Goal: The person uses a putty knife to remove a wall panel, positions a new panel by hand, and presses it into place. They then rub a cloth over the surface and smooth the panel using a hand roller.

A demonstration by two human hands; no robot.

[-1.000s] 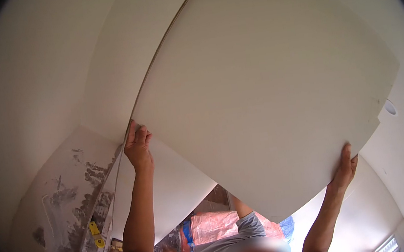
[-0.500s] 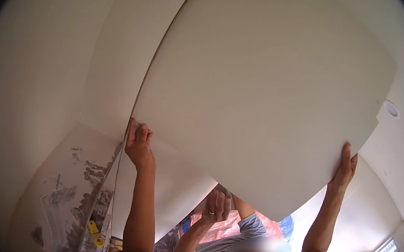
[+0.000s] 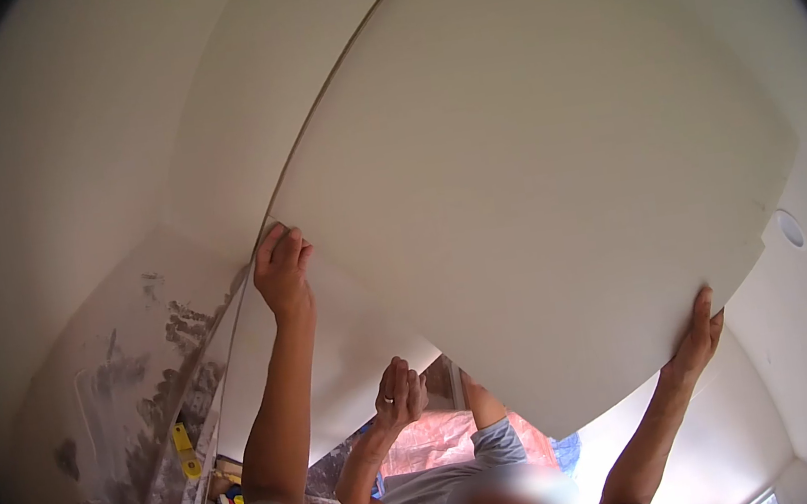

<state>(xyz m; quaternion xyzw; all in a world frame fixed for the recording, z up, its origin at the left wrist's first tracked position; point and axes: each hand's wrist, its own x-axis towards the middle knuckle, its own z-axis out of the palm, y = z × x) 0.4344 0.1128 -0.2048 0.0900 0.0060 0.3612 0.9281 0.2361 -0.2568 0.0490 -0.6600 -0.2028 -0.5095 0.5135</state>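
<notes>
A large off-white panel [image 3: 535,175] fills most of the view, held up in front of me. My left hand [image 3: 282,267] is closed at its lower left corner, fingers bent against the edge beside a long dark seam. Towards the lower right, my right hand [image 3: 699,342] grips the panel's edge, the thumb on the near face and the other fingers mostly hidden behind it. Below my left hand lies another white surface [image 3: 349,344], partly covered by my forearm. A co-worker's raised hand [image 3: 401,393] is close to that surface; whether it touches cannot be told.
A co-worker in a grey shirt [image 3: 419,497] stands below the panel, one arm reaching up behind it. At lower left are a smeared wall [image 3: 108,389] and a yellow tool [image 3: 186,450]. A round white fitting [image 3: 790,230] sits at right; reddish sheeting [image 3: 432,445] lies below.
The panel has shifted slightly right in view. My left hand has moved up a little at the corner. The co-worker's raised hand has moved left and up, its fingers straighter.
</notes>
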